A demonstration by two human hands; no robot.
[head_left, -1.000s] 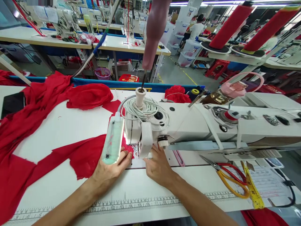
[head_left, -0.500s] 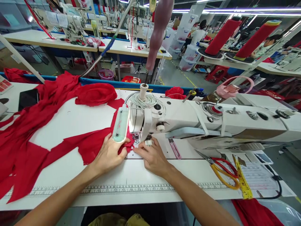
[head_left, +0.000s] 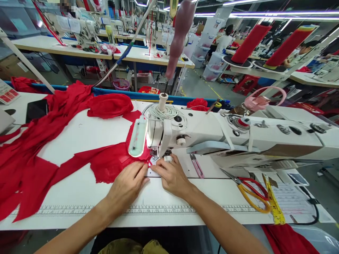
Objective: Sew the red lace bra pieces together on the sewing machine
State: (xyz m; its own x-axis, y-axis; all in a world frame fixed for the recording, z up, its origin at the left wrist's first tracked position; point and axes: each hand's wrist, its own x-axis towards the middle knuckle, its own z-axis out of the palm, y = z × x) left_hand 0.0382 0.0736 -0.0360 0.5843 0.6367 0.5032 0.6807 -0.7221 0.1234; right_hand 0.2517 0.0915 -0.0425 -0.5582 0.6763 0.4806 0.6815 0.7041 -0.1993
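Observation:
Red fabric (head_left: 106, 164) lies across the white sewing table, and its right edge runs under the needle area of the sewing machine (head_left: 203, 127). My left hand (head_left: 129, 181) is closed at the fabric's near right edge, fingertips pinching it just in front of the presser foot (head_left: 154, 151). My right hand (head_left: 172, 176) sits at the right of the foot, its thumb and forefinger together at the tip of the same red fabric. Its other fingers rest near a white knob under the machine head. A pale green clear guard (head_left: 137, 137) hangs left of the needle.
Right of my hand lie pink-handled tweezers (head_left: 197, 165), scissors (head_left: 251, 194) and a yellow tape measure (head_left: 274, 201). A ruler strip (head_left: 143, 211) runs along the front edge. A phone (head_left: 37, 111) lies at left. Red thread cones (head_left: 250, 44) stand at back right.
My left hand has come off the top of the fabric beside the guard and moved nearer me, its fingertips now at the fabric's edge. My right hand has hardly moved.

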